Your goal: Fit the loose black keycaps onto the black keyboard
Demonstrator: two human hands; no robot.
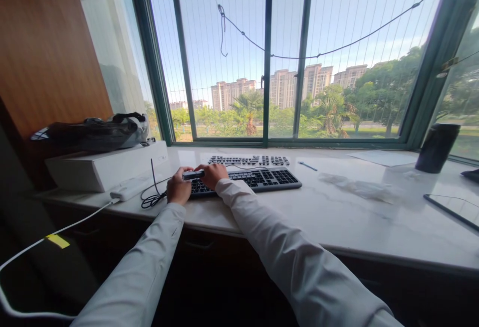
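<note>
Both my hands are over the left end of a dark keyboard [262,179] on a white marble sill [329,217]. My left hand [178,187] and my right hand [213,173] are closed on the two ends of a small dark bar-shaped object [193,174], held level just above the keys. A thin black cable [151,198] lies coiled left of my left hand. A second keyboard [249,160] lies behind the first one, near the window.
A white box [101,168] with a dark bag [93,133] on top stands at the left. A white adapter [129,190] with its cable lies beside it. A black cup [437,147], paper [381,157], a pen [307,166], crumpled plastic [359,187] and a tablet [451,208] are to the right.
</note>
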